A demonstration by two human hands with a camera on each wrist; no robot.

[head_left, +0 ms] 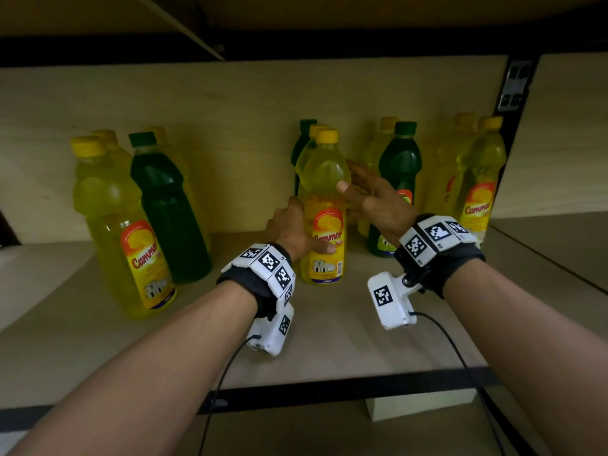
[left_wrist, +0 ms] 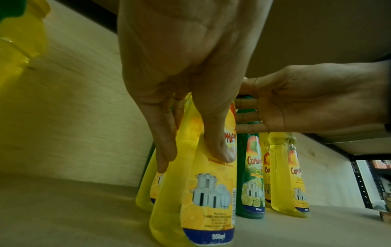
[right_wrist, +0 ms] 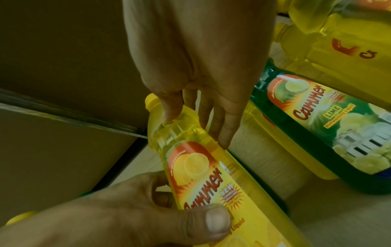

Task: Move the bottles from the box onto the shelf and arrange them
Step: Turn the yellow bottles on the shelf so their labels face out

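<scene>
1. bottle [head_left: 324, 205], yellow and full, stands upright mid-shelf [head_left: 345, 340] at the front of a short row.
2. left hand [head_left: 289, 230] grips its label; right hand [head_left: 371, 195] rests loose-fingered at the shoulder.
3. likely heavy, smooth, slippery plastic; hold the waist.
4. green bottle [head_left: 398, 189] stands near on the right; open room lies toward the front edge.

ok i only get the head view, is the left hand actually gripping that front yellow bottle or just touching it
Observer: Gripping. The left wrist view shows the left hand with its thumb on the label of the yellow bottle and its fingers round the far side.
Operator: and the right hand
Observer: The right hand has straight fingers, with the thumb tip on that bottle's neck.
Operator: label on the green one beside it
Observer: The green bottle reads lime dishwashing liquid.
</scene>
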